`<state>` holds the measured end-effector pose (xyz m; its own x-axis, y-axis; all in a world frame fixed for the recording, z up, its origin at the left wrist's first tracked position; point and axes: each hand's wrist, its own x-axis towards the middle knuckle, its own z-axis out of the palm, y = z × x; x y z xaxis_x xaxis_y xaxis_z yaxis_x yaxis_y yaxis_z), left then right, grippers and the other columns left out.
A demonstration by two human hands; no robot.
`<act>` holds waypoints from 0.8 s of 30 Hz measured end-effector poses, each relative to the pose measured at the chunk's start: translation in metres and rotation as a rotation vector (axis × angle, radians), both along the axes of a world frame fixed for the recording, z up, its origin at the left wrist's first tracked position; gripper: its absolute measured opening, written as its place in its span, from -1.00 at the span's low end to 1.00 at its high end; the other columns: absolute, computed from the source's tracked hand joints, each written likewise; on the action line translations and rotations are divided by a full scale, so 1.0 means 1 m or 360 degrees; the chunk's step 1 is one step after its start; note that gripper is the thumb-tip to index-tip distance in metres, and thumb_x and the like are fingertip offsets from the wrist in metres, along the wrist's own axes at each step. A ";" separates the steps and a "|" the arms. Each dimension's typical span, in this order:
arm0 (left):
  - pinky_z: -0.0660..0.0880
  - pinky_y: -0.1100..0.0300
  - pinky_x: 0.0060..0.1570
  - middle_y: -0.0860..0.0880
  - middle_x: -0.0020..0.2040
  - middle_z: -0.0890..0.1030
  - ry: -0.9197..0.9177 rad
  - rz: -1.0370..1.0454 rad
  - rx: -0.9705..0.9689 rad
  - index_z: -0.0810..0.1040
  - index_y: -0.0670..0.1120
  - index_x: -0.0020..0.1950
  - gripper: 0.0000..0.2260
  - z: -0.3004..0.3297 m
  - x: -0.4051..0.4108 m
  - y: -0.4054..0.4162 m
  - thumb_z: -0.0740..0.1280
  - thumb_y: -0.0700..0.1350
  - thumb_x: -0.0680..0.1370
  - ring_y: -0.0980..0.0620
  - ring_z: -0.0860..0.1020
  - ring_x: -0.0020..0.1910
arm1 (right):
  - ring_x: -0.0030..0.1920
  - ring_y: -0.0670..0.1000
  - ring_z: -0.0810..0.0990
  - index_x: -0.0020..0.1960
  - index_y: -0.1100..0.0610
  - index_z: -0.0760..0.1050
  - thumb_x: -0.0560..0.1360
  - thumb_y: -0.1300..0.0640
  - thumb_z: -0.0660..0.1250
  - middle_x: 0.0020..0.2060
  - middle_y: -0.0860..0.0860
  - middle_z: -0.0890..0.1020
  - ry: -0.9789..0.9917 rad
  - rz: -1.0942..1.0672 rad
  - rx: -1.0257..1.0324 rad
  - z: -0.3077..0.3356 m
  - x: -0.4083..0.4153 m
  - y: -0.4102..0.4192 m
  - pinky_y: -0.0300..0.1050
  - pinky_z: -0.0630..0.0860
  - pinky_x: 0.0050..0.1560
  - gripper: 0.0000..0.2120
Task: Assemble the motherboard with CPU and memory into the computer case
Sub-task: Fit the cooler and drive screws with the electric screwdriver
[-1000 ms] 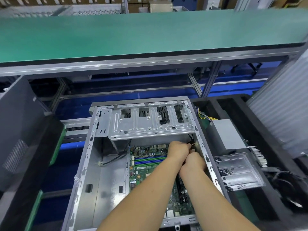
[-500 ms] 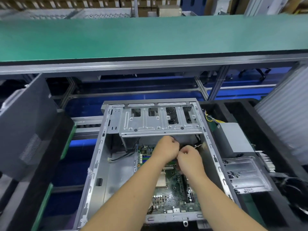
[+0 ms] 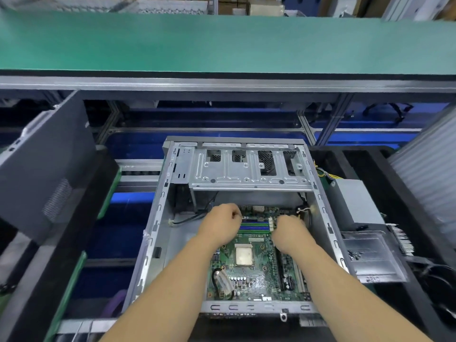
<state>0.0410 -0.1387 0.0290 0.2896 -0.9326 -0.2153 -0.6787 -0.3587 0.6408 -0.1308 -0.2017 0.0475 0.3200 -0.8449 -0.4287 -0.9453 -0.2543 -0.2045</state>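
Green motherboard (image 3: 249, 275) in open grey steel case (image 3: 158, 233); left grip (image 3: 220, 225) and right grip (image 3: 291, 233) curled, contents indiscernible; green-topped surface (image 3: 222, 43) beyond; lettering illegible.

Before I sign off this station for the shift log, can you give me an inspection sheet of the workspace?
Surface: black foam tray under and around the case; green conveyor belt beyond.
Job's things: computer case lies open; motherboard inside, CPU seated, blue and green memory slots at the far end.
Clutter: clear bag of screws right of the case; grey panel leaning at left.
Hands: left hand and right hand both curled over the board's far edge; what they hold cannot be told.
Cables: black cable on the case floor; yellow and black wires at the power supply.
Surroundings: aluminium frame, cartons behind.
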 end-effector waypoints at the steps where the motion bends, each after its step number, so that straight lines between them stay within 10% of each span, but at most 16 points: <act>1: 0.33 0.22 -0.41 0.14 -0.29 0.54 -0.0041 -0.0021 0.0013 0.61 0.02 0.02 -0.77 0.000 0.000 0.000 0.15 -0.14 0.59 0.12 0.47 -0.39 | 0.13 0.18 0.55 -0.22 0.16 0.38 0.58 0.19 0.25 0.06 0.20 0.62 0.0022 0.0016 -0.0012 0.000 0.000 0.001 -0.12 0.46 -0.04 -0.80; 10: 0.48 0.15 -0.23 0.04 -0.12 0.64 -0.0115 -0.0318 0.0052 0.61 0.03 0.01 -0.78 -0.005 -0.007 -0.007 0.17 -0.13 0.56 0.06 0.52 -0.25 | -0.43 0.01 0.56 -0.05 0.19 0.55 0.62 0.14 0.17 -0.30 0.06 0.60 -0.0307 -0.0070 0.0367 0.001 0.000 0.019 -0.19 0.49 -0.38 -0.79; 16: 0.57 0.08 -0.15 0.03 -0.16 0.61 -0.0107 -0.0452 0.0146 0.60 0.02 0.01 -0.78 -0.011 -0.008 -0.010 0.17 -0.13 0.55 0.03 0.54 -0.25 | 0.15 0.19 0.59 0.16 0.26 0.53 0.61 0.21 0.17 0.13 0.18 0.62 0.0209 -0.0129 0.0391 -0.001 -0.005 0.011 -0.12 0.47 0.07 -0.77; 19: 0.52 0.13 -0.20 0.02 -0.14 0.60 -0.0093 -0.0464 0.0133 0.58 0.04 0.00 -0.79 -0.014 -0.007 -0.010 0.16 -0.13 0.56 0.04 0.54 -0.25 | 0.12 0.18 0.59 -0.03 0.17 0.47 0.57 0.17 0.23 0.06 0.13 0.63 0.0277 -0.0218 0.0274 0.001 -0.003 0.008 0.03 0.52 0.23 -0.91; 24: 0.52 0.12 -0.17 0.05 -0.13 0.59 -0.0091 -0.0444 0.0094 0.58 0.05 -0.01 -0.80 -0.016 -0.007 -0.012 0.17 -0.12 0.55 0.03 0.54 -0.20 | -0.30 0.07 0.53 -0.26 0.13 0.35 0.58 0.22 0.26 -0.32 0.00 0.48 0.0143 -0.0134 -0.0070 0.005 -0.007 0.014 -0.11 0.52 -0.27 -0.76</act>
